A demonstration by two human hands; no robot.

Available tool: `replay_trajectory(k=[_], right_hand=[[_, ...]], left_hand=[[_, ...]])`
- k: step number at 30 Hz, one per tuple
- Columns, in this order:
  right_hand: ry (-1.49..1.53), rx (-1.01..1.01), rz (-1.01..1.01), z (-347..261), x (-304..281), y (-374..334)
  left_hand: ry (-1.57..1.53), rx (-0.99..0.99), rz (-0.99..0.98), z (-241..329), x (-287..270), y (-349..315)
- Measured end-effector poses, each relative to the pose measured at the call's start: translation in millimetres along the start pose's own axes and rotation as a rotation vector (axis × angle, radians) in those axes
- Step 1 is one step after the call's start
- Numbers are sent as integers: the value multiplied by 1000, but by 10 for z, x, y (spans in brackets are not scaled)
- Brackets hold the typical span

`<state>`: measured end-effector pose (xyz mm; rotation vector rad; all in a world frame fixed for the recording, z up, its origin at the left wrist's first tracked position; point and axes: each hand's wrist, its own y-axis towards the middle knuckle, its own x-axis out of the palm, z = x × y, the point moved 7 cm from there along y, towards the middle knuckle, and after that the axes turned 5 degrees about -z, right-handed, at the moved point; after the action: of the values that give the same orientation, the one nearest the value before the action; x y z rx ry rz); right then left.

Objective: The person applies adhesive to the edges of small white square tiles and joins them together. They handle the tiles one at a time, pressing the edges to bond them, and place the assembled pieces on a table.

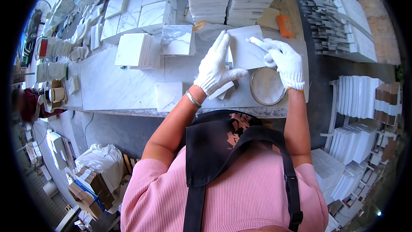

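Both my hands wear white knitted gloves. My left hand (217, 65) is open, its fingers stretched away from me and its thumb spread to the right. It lies along the left edge of a square white marble tile (246, 51). Over that tile's right side, my right hand (284, 60) is closed with a slim white stick-like piece (257, 42) between its fingers; its exact kind is unclear. Just below the right hand sits a round shallow container (267, 88) with whitish material in it. Small grey and white pieces (223, 91) lie below my left thumb, partly covered.
Tile stacks (136, 50) and a grey-veined tile (177, 39) stand left of my hands. Tall tile stacks (206, 0) rise behind. An orange object (284, 25) lies at the back right. A single tile (169, 96) is near the table's front edge. More stacked slabs (356, 21) stand right.
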<state>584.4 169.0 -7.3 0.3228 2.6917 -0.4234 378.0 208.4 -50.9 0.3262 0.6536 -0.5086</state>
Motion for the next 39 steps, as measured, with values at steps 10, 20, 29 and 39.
replay_trajectory(k=[10,20,29,39], right_hand=[[208,109,-33,367,-81,-138],[-1084,-560,-14,-302,-59,-282],[-1148,-791,-2,-533,189,-157],[-1244,-801,-47,-454,151,-235]], left_hand=[[16,97,34,-1,-21,16],[12,84,-5,13,-21,61],[-28,49,-28,-2,-22,49],[-32,54,-46,-12,-35,53]])
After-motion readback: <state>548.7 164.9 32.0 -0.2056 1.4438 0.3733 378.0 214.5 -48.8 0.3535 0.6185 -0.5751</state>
